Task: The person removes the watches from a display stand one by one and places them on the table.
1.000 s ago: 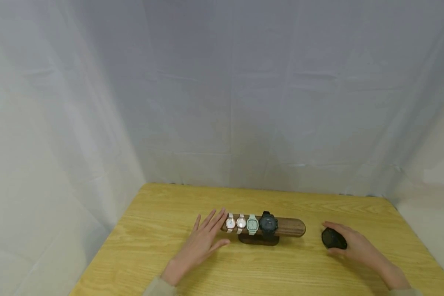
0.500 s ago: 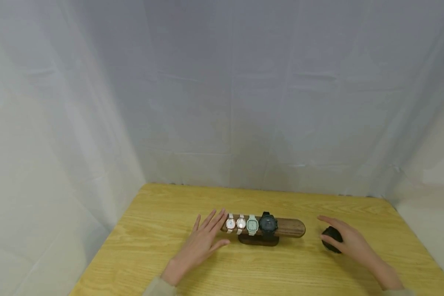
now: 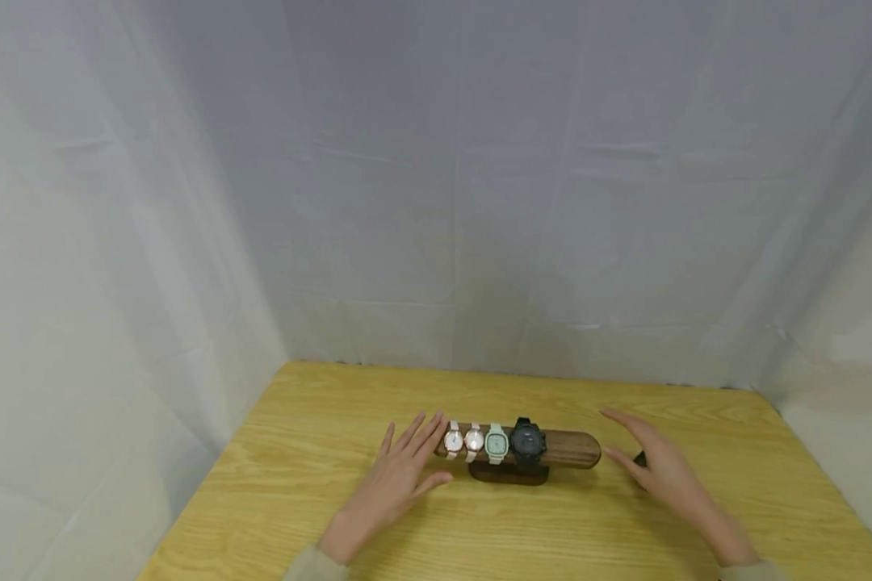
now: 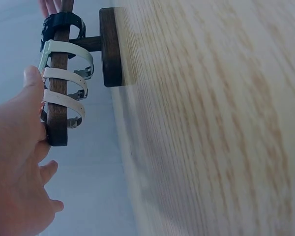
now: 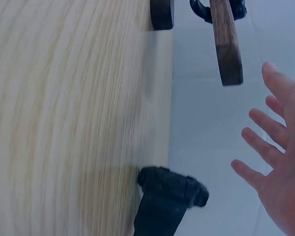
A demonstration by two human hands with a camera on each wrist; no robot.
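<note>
Our right hand point(image 3: 660, 468) hovers, fingers and thumb spread, by a brown wooden watch stand point(image 3: 572, 449).
At its nine o'clock end, our left hand point(image 3: 391, 478) touches it with straight, parted fingers. Toward three o'clock, a chunky black watch point(image 5: 168, 189) sits on the yellow wood-grain table point(image 3: 523, 532). Along the bar we see two round white-strapped watches point(image 3: 474, 440), a square mint-green watch point(image 3: 496, 444) and a bulky black watch point(image 3: 527, 441).
</note>
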